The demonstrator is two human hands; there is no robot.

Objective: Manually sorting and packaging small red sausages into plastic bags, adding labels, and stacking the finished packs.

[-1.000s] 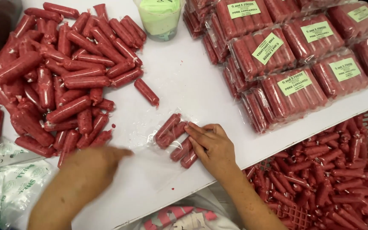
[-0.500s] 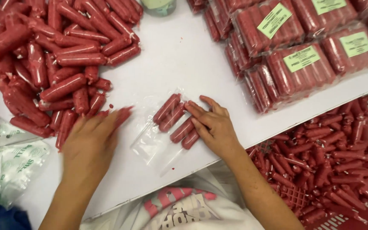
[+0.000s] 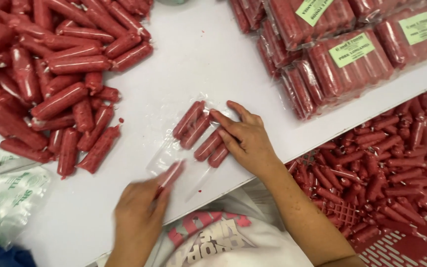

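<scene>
A clear plastic bag [image 3: 174, 155] lies flat on the white table [image 3: 198, 59], with several red sausages [image 3: 196, 129] lined up on or in it. My right hand [image 3: 243, 138] rests on those sausages, fingers pressing their right ends. My left hand [image 3: 139, 212] is blurred at the bag's near edge and pinches one red sausage [image 3: 170, 174] over the plastic.
A big heap of loose red sausages [image 3: 50, 84] covers the table's left. Sealed packs of sausages with green labels [image 3: 342, 59] are stacked at the back right. A red crate of sausages [image 3: 386, 168] stands below the table's right edge. Printed plastic bags [image 3: 11, 193] lie at the left.
My left hand has come back from the heap with a sausage to the bag's near edge. My right hand has stayed on the lined-up sausages. The view has shifted closer.
</scene>
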